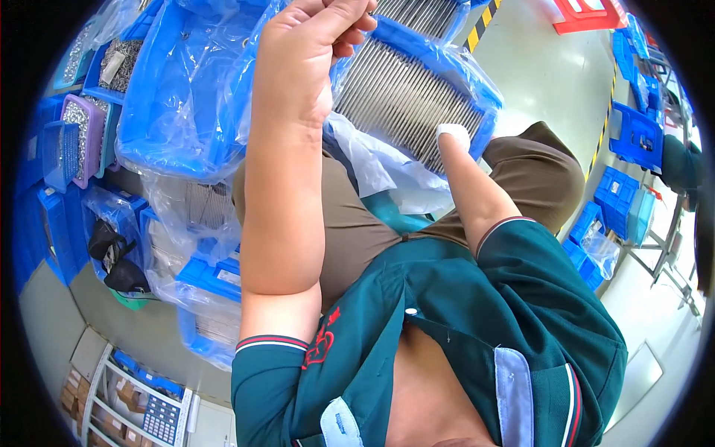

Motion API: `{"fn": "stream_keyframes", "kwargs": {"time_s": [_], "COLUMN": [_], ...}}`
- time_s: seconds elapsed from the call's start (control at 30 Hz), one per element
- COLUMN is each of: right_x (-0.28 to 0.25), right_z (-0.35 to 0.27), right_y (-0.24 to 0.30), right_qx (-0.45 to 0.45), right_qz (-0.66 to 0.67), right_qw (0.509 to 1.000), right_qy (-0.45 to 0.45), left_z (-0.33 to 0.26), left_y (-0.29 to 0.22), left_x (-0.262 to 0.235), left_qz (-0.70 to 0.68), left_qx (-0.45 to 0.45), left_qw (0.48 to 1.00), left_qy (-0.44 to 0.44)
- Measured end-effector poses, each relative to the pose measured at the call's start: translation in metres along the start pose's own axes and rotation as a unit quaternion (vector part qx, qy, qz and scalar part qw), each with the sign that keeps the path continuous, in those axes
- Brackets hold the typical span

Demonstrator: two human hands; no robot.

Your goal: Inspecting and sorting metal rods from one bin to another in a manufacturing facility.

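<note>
My left hand (pixel 316 30) is raised at the top edge, its fingers curled together in a pinch. Something tiny and dark may be at the fingertips, too small to name. Below and right of it lies a blue bin (pixel 488 123) lined with clear plastic. Thin grey metal rods (pixel 402 93) fill that bin in a dense row. My right hand (pixel 454 135), with a white covering, is at the bin's near right corner by the rod ends. Its fingers are hidden, so whether it holds a rod does not show.
A larger blue bin (pixel 138 130) lined with clear plastic stands at left. More rods (pixel 424 15) lie in another bin beyond. A purple basket (pixel 83 123) of small metal parts is at far left. Blue crates (pixel 617 195) and a red stool-like object (pixel 588 16) stand on the right.
</note>
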State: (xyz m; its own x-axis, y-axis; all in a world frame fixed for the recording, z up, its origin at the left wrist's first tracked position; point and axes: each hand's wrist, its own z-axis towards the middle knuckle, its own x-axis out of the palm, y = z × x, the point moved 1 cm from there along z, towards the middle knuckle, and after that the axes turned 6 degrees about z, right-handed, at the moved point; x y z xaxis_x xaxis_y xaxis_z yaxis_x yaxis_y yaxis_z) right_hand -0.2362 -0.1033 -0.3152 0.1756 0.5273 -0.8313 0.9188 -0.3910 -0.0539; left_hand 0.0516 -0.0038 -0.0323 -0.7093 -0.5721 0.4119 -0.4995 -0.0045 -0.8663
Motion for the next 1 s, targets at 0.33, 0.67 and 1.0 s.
{"fn": "stream_keyframes", "kwargs": {"time_s": [0.33, 0.67, 1.0], "right_x": [0.007, 0.004, 0.005], "right_z": [-0.027, -0.024, -0.022], "right_y": [0.005, 0.025, 0.013], "right_qx": [0.06, 0.054, -0.041], "right_qz": [0.078, 0.109, 0.061], "right_qw": [0.993, 0.989, 0.996], "right_qy": [-0.07, -0.088, -0.057], "left_z": [-0.004, -0.004, 0.002], "left_y": [-0.002, 0.0, 0.009], "left_x": [-0.002, -0.001, 0.0], "left_qz": [-0.004, -0.004, 0.029], "left_qx": [0.019, -0.001, 0.036], "left_qw": [1.0, 1.0, 0.998], "left_qy": [0.012, -0.006, 0.031]}}
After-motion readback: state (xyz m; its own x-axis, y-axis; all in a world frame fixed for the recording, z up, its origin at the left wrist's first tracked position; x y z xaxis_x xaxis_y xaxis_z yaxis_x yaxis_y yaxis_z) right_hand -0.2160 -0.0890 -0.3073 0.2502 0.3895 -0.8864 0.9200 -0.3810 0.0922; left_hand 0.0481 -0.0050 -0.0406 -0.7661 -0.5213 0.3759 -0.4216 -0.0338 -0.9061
